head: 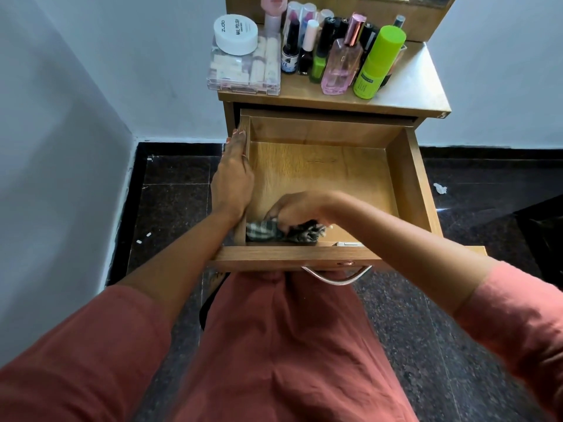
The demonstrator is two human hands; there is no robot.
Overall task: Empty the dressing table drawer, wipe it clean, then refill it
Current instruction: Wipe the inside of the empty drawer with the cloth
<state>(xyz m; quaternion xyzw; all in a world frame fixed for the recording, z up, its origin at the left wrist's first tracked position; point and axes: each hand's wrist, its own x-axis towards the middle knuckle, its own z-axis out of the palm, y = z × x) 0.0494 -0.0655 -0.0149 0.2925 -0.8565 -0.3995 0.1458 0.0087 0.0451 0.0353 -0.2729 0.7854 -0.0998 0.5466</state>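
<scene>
The wooden drawer [408,178] of the dressing table is pulled far out and its bottom is bare wood. My right hand [297,210] reaches into the near left corner and grips a dark checked cloth [268,231], pressing it onto the drawer floor. My left hand [233,175] rests along the drawer's left wall, thumb inside and fingers over the outer side. The cloth's far end is partly hidden under my right hand.
On the tabletop [417,86] stand a clear cosmetics box [240,71] with a white jar [236,33] on it, several nail polish bottles, a pink perfume bottle [341,62] and a green bottle [379,62]. A metal handle [336,277] hangs at the drawer front. Dark tiled floor surrounds the table.
</scene>
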